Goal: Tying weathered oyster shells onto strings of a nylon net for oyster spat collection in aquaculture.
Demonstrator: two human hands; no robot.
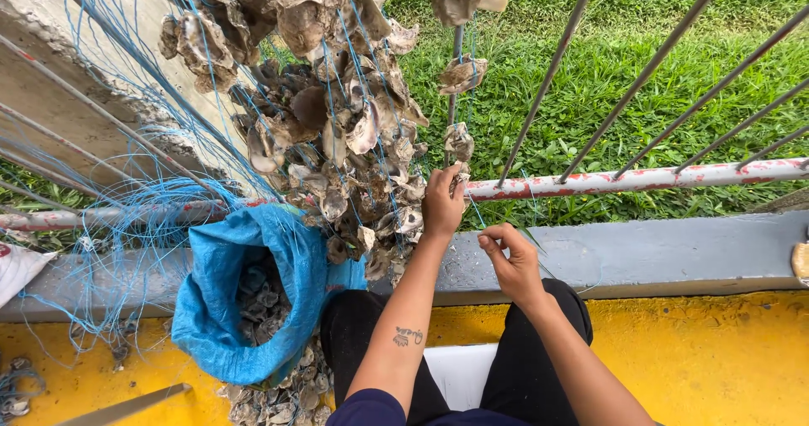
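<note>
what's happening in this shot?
A seated person is working on strings of oyster shells hung on blue line from a metal railing. The left hand is raised to a shell at the rail, and the right hand sits lower, fingers pinched, apparently on a strand of the line. A blue sack holding more shells stands open by the left knee on the yellow floor, with loose shells spilled beside it.

Blue sack and line against grey-brown shells

Blue sack (221,295), thin blue line (126,215), grey-brown shells (337,131); white rail (640,177) flecked red; yellow floor (708,359); green grass (590,64).
</note>
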